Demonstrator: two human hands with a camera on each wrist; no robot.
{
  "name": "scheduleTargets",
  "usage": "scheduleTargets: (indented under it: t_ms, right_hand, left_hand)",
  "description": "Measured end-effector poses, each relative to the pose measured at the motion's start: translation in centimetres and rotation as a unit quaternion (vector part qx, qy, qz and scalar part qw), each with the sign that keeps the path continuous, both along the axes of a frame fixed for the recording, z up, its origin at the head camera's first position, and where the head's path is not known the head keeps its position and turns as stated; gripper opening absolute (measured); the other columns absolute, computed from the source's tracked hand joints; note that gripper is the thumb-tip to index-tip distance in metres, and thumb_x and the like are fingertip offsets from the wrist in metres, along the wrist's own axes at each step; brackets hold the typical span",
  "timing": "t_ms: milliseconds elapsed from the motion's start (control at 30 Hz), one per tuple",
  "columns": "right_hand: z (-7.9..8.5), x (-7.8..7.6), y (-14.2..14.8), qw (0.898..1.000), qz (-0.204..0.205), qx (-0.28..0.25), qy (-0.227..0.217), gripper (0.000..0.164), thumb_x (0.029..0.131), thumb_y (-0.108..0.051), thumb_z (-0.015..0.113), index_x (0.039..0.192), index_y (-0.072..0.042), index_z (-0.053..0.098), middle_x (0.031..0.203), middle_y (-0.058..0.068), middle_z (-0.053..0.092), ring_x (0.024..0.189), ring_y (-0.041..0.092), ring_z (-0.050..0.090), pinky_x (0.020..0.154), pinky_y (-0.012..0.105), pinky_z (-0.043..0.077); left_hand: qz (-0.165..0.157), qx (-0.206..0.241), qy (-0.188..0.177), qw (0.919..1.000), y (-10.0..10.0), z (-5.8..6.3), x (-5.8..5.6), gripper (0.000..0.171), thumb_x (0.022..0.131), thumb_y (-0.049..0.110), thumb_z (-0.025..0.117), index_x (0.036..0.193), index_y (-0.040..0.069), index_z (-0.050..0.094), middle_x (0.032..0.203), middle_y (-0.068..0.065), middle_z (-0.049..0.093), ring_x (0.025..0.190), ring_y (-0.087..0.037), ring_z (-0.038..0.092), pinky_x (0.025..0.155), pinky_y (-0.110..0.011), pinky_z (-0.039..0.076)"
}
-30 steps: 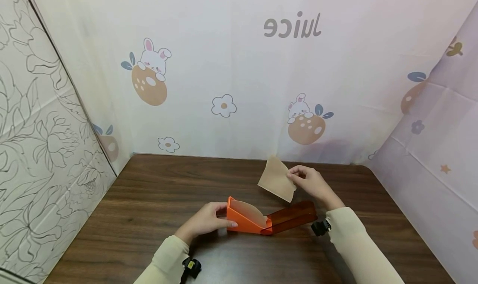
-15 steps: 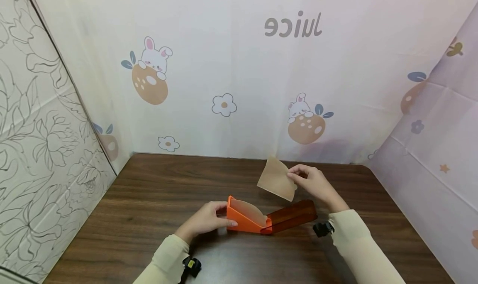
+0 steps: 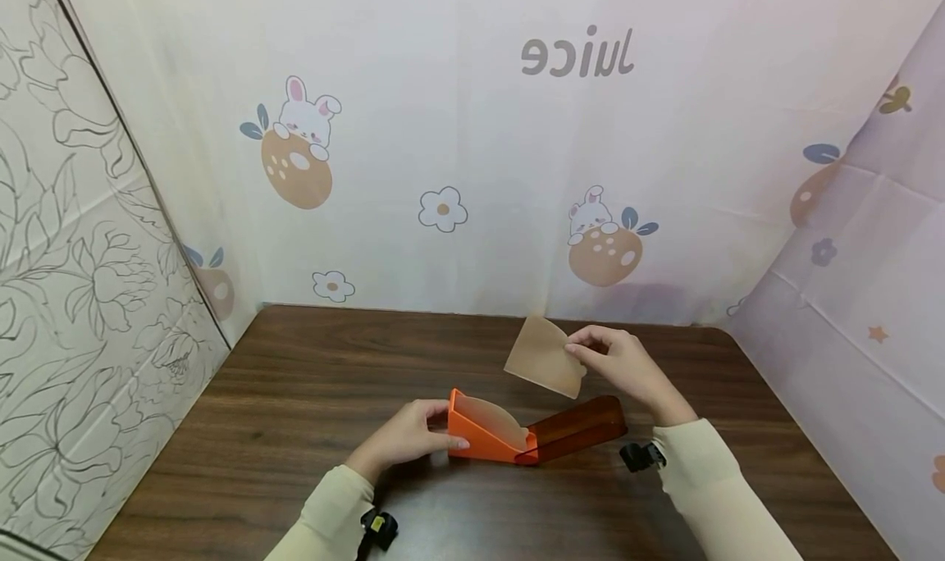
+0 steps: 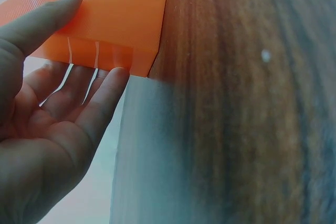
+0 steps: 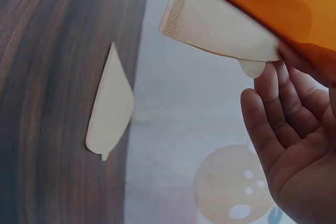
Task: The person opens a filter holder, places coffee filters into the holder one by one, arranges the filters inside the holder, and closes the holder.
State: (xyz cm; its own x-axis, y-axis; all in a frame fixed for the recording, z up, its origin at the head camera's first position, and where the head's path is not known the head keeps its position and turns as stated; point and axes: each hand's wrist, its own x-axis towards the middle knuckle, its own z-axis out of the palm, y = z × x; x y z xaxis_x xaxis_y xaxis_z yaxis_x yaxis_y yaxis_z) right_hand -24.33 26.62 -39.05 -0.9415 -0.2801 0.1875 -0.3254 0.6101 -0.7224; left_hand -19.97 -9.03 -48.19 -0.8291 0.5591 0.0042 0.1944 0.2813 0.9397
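Note:
My left hand [image 3: 408,438] grips the tall end of an orange coffee filter holder [image 3: 480,436] on the table. In the left wrist view, the thumb lies along one orange wall [image 4: 121,14] and the fingertips touch the end face. Tan paper filters [image 3: 495,417] stand inside it. Its translucent brown lid [image 3: 579,430] is swung open to the right. My right hand [image 3: 620,364] pinches a tan paper coffee filter [image 3: 542,358] by its edge above the table, behind the lid. The right wrist view shows this filter [image 5: 220,22] with its ribbed seam and small tab, partly covered by the lid.
Another pale filter [image 5: 110,103] lies on the table in the right wrist view. The dark wood table [image 3: 332,364] meets a printed curtain [image 3: 443,134] at its back edge. More patterned sheets hang at both sides.
The filter in my right hand has tilted slightly, its free corner shifting a little left and its top dipping. My left hand and the holder have stayed in place.

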Motion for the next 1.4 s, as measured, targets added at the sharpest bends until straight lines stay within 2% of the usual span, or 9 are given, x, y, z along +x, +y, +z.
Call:
scheduleTargets:
  t_ms: [233,500,800,1100,1400]
  right_hand:
    - [1.3,0.9,-0.4,1.000,0.008,0.000,0.016,0.019,0.095,-0.038,0.070,0.105,-0.021,0.073,0.082,0.005,0.065,0.075,0.036,0.059,0.058,0.031,0.049]
    - [2.3,1.8,-1.0,0.999,0.018,0.007,0.035,0.014,0.094,-0.035,0.071,0.103,-0.023,0.073,0.083,0.001,0.066,0.071,0.019,0.060,0.060,0.030,0.050]
    - [3.1,2.8,-1.6,0.998,0.032,0.006,0.048,0.012,0.094,-0.032,0.073,0.102,-0.024,0.073,0.085,-0.003,0.067,0.071,0.018,0.060,0.063,0.029,0.052]
    - [3.2,3.2,-2.3,0.996,0.071,-0.015,0.053,0.009,0.092,-0.023,0.075,0.100,-0.023,0.072,0.088,-0.004,0.068,0.073,0.017,0.062,0.063,0.030,0.055]
    - [2.9,3.2,-3.0,0.993,0.103,-0.031,0.039,0.009,0.090,-0.024,0.077,0.098,-0.024,0.073,0.087,-0.004,0.069,0.078,0.017,0.063,0.064,0.032,0.056]
  left_hand:
    - [-0.006,0.004,0.002,1.0000,0.0,0.0,0.0,0.034,0.089,0.024,0.079,0.121,0.017,0.069,0.105,0.007,0.071,0.099,-0.014,0.065,0.089,-0.030,0.050]
    - [-0.007,0.011,0.000,0.9999,0.0,0.0,0.0,0.035,0.088,0.023,0.080,0.120,0.016,0.069,0.104,0.006,0.072,0.098,-0.015,0.065,0.089,-0.030,0.050]
    - [-0.006,0.006,0.000,1.0000,0.0,0.0,-0.1,0.036,0.088,0.023,0.080,0.121,0.015,0.069,0.105,0.007,0.071,0.099,-0.015,0.064,0.091,-0.031,0.050]
    - [-0.005,0.004,0.001,1.0000,0.0,0.0,0.0,0.035,0.088,0.024,0.080,0.121,0.016,0.069,0.105,0.007,0.071,0.099,-0.015,0.064,0.091,-0.031,0.050]
    - [-0.002,0.000,0.001,1.0000,0.0,0.0,0.0,0.035,0.088,0.025,0.080,0.121,0.017,0.069,0.105,0.007,0.071,0.098,-0.015,0.064,0.092,-0.034,0.050]
